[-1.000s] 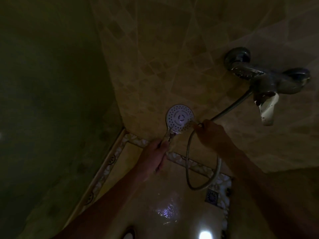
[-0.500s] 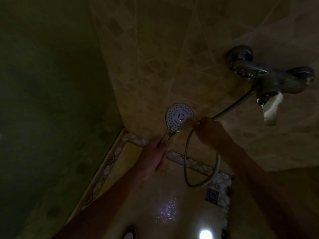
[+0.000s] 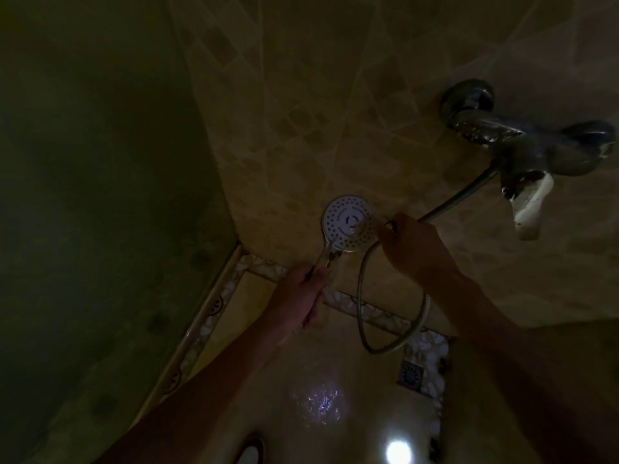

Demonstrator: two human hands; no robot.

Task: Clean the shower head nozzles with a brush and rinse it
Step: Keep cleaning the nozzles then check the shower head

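Left hand grips the shower head by its handle, face up; right hand, just right of it, fingers curled, contents too dim to tell.

Arms: two bare forearms, no sleeves visible.
Left hand: bare, ungloved.
Right hand: bare, ungloved.
Lighting: dim; jewellery cannot be told.

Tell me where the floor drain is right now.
In the head view the floor drain sits low and right of centre, in the floor's pebble border, just below the bottom of the hanging hose loop.
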